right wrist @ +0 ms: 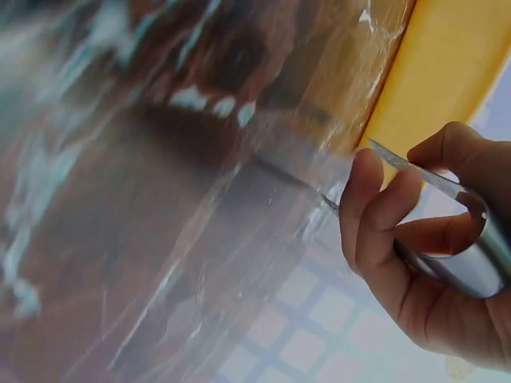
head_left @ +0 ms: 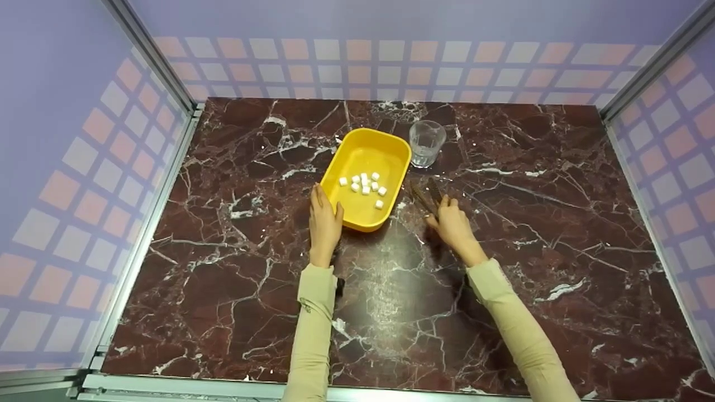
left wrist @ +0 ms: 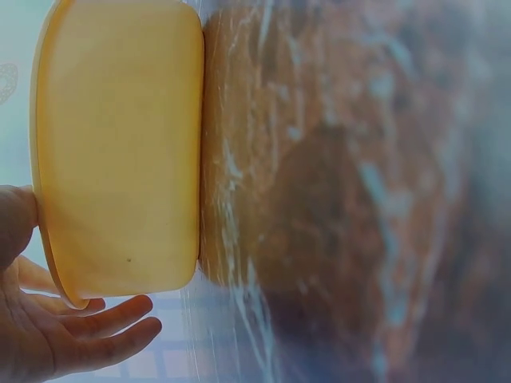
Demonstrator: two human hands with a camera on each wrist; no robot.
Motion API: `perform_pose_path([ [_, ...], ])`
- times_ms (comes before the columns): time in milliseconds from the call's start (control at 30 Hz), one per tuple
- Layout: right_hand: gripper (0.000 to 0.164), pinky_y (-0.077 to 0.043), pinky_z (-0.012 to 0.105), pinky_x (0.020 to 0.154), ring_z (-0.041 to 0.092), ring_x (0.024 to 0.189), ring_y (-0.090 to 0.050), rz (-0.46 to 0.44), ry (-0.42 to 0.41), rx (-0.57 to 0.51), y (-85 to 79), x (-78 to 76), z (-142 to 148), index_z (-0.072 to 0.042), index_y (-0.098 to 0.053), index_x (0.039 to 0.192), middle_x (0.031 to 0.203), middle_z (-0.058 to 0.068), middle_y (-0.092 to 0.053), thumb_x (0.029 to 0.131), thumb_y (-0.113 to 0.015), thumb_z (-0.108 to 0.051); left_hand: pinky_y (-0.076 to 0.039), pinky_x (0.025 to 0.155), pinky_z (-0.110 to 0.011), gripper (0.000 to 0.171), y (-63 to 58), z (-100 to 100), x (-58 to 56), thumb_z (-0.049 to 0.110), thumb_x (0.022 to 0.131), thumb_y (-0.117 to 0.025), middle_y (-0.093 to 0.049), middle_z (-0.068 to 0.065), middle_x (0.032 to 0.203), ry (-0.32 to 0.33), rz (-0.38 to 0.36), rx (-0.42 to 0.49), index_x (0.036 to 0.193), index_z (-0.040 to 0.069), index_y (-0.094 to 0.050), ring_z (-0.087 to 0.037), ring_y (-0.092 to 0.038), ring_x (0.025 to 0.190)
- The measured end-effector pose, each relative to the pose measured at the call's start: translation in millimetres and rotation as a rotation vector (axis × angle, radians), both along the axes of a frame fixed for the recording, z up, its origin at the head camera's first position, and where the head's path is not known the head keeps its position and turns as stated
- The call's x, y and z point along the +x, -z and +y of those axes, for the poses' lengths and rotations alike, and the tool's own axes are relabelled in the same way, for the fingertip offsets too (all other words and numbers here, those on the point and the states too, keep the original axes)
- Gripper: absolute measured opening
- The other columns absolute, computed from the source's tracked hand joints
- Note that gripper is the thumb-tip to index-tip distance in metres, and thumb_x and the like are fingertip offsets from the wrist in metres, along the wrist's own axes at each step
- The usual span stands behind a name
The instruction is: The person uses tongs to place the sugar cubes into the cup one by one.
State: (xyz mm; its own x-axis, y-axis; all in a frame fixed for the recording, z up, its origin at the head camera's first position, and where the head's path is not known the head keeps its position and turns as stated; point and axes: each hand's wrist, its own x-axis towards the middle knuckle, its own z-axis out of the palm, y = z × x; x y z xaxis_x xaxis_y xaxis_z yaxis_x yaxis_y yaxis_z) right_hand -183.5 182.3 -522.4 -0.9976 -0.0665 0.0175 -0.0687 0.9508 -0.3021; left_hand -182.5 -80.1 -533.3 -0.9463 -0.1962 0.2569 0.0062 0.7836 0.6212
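Observation:
A yellow plastic tub (head_left: 363,159) stands on the dark marbled table, with several small white cubes (head_left: 365,190) lying on its floor. My left hand (head_left: 325,226) grips the tub at its near-left corner, thumb over the rim and fingers along the outside, as the left wrist view shows. To the right of the tub, my right hand (head_left: 455,226) holds metal tongs (right wrist: 477,267) between thumb and fingers. The tips of the tongs are spread apart and point away from me, low over the table, with nothing between them.
A clear drinking glass (head_left: 427,142) stands beside the tub's far-right corner, beyond the tongs. Walls with pink and white squares (head_left: 357,72) enclose the back and sides. A metal rail (head_left: 223,385) runs along the table's front edge.

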Motion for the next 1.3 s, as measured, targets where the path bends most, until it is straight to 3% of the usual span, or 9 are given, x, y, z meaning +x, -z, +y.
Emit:
perform_pose_path([
  [200,0.06,-0.048,0.054,0.065,0.051,0.076,-0.057,0.037,-0.02,0.007,-16.0,6.8,12.4,0.017,-0.038,0.125,0.104,0.035,-0.051,0.083,-0.055,-0.022,-0.04,0.092,-0.048,0.06,-0.7,-1.1,-0.1,0.014,0.089,-0.051,-0.03,-0.026,0.139,0.0,-0.001,-0.001,0.137,-0.008,-0.024,-0.04,-0.041,0.119],
  [467,0.06,-0.048,0.053,0.066,0.05,0.077,-0.058,0.15,-0.079,-0.004,-54.2,10.4,18.9,0.011,-0.045,0.124,0.101,0.03,-0.054,0.085,-0.058,-0.032,-0.042,0.088,-0.05,0.06,-0.1,-1.9,0.8,0.014,0.089,-0.051,-0.029,-0.026,0.139,-0.003,-0.016,0.005,0.137,-0.008,-0.023,-0.041,-0.043,0.117],
  [667,0.057,-0.048,0.051,0.059,0.045,0.073,-0.059,0.235,-0.114,-0.031,-82.2,4.1,11.8,0.005,-0.051,0.121,0.094,0.023,-0.055,0.081,-0.062,-0.034,-0.042,0.087,-0.05,0.06,0.2,-0.8,-0.9,0.016,0.089,-0.051,-0.03,-0.025,0.139,-0.012,-0.032,0.002,0.138,-0.007,-0.023,-0.041,-0.045,0.114],
  [900,0.043,-0.044,0.048,0.048,0.039,0.06,-0.057,0.313,-0.196,0.03,-96.1,-12.1,-5.9,-0.005,-0.057,0.11,0.082,0.014,-0.055,0.078,-0.065,-0.033,-0.044,0.083,-0.05,0.06,0.2,0.4,-1.1,0.014,0.088,-0.052,-0.031,-0.025,0.138,-0.016,-0.018,0.004,0.136,-0.009,-0.025,-0.042,-0.048,0.11],
  [1133,0.042,-0.046,0.049,0.055,0.041,0.072,-0.061,0.243,-0.22,0.101,-103.6,-34.3,-30.1,-0.009,-0.061,0.106,0.099,0.013,-0.062,0.076,-0.066,-0.037,-0.045,0.082,-0.05,0.06,0.4,1.0,-1.0,0.015,0.088,-0.053,-0.032,-0.026,0.137,-0.018,-0.015,-0.007,0.136,-0.008,-0.025,-0.042,-0.049,0.108],
  [1300,0.042,-0.048,0.047,0.056,0.039,0.072,-0.061,0.201,-0.241,0.125,-102.3,-46.3,-47.9,-0.009,-0.063,0.106,0.098,0.013,-0.063,0.077,-0.064,-0.039,-0.044,0.083,-0.05,0.061,0.1,1.1,-0.3,0.015,0.088,-0.052,-0.032,-0.026,0.137,-0.017,-0.015,-0.004,0.137,-0.008,-0.024,-0.042,-0.049,0.108],
])
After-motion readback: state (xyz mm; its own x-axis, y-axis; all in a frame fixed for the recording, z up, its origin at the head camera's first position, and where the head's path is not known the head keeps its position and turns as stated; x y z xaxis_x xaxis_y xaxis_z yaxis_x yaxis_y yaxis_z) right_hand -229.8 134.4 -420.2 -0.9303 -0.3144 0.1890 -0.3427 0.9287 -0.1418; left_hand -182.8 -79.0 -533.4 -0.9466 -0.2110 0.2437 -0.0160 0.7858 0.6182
